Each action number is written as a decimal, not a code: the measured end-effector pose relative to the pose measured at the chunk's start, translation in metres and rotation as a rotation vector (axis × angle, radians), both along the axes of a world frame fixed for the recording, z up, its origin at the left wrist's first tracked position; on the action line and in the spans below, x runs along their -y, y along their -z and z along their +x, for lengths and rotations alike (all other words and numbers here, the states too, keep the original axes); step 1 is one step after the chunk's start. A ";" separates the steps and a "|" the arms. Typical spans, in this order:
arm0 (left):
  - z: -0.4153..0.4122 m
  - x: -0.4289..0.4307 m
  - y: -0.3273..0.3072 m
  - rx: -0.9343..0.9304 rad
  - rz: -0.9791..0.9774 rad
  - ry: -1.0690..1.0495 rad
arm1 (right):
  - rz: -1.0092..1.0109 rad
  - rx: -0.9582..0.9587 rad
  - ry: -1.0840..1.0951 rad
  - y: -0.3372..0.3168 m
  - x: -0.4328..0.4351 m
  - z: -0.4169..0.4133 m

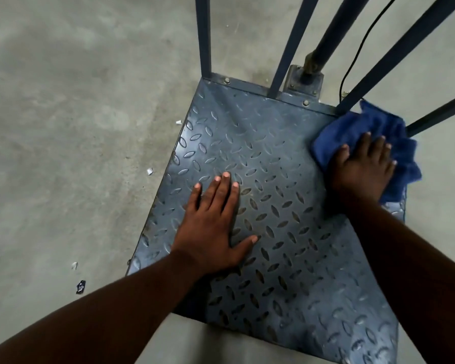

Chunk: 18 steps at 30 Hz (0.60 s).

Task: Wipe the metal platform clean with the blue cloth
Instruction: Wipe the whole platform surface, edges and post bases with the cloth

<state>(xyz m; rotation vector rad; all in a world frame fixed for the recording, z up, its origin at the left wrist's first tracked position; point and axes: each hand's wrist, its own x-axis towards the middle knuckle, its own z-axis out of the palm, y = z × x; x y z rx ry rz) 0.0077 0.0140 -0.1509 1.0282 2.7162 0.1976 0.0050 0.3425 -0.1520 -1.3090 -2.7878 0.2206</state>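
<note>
A blue-grey metal platform [260,143] with a raised diamond tread pattern fills the middle of the head view. The blue cloth [352,130] lies bunched at its far right corner, partly over the right edge. My right hand [363,166] presses flat on the cloth with fingers spread and straight. My left hand [213,227] rests flat on the bare tread near the platform's left side, fingers straight and thumb out.
Dark blue metal rails [205,35] rise from the platform's far edge, with a thick post on a bolted bracket [304,80] and a black cable [357,53] behind. Grey concrete floor [76,127] surrounds it, with small scraps of litter [80,286] at the left.
</note>
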 end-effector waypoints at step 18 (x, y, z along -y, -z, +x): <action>-0.002 0.002 0.004 0.002 -0.007 -0.013 | 0.057 -0.063 -0.573 0.000 0.138 -0.209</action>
